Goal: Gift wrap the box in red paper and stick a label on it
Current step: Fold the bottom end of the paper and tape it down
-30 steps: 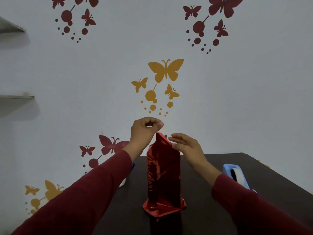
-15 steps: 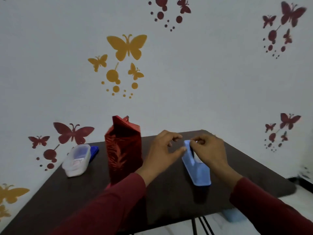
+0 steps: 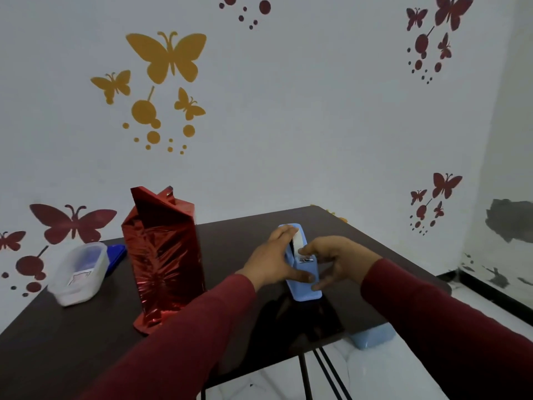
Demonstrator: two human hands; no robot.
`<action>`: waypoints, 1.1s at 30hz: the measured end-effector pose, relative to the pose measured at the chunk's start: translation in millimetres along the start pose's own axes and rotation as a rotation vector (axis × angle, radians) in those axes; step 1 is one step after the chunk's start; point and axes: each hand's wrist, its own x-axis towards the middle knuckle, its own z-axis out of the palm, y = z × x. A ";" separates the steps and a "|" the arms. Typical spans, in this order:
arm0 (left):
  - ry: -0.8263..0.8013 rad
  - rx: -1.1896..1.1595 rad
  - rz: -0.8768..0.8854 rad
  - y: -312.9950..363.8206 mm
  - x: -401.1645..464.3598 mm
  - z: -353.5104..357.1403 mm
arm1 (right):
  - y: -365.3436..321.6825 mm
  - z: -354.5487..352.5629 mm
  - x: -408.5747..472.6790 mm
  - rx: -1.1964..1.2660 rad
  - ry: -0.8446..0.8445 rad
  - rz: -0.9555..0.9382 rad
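Observation:
A tall box wrapped in shiny red paper (image 3: 163, 255) stands upright on the dark table (image 3: 86, 350), its top folds loose and half open. To its right lies a light blue tape dispenser (image 3: 304, 290) with a white tape roll. My left hand (image 3: 274, 259) grips the dispenser's left side, thumb under its front. My right hand (image 3: 336, 259) sits against the right side, its fingertips at the tape near the cutter. Whether a strip of tape is pinched there is too small to tell.
A clear plastic tub (image 3: 78, 272) with a paper slip inside stands at the table's left, a blue object (image 3: 115, 255) behind it. The table's right edge is close to my right arm. A light blue thing (image 3: 372, 339) lies on the floor under that edge.
Both hands left the top of the red wrapped box and went right to the tape dispenser. My view turned right and down. The left hand now holds the dispenser's side.

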 end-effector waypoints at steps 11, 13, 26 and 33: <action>0.095 -0.065 0.002 -2.1 -1.8 13.5 | -1.0 -7.8 14.3 0.045 -0.031 0.082; 0.098 -0.071 -0.001 -2.7 -2.1 14.9 | -2.8 -9.3 13.0 0.054 -0.072 0.055; 0.016 -0.083 0.029 -3.1 -3.1 5.8 | -4.5 3.5 9.2 0.289 0.011 -0.099; -0.034 -0.016 0.014 -1.2 -5.5 1.7 | 45.7 21.1 6.6 0.446 0.264 -0.349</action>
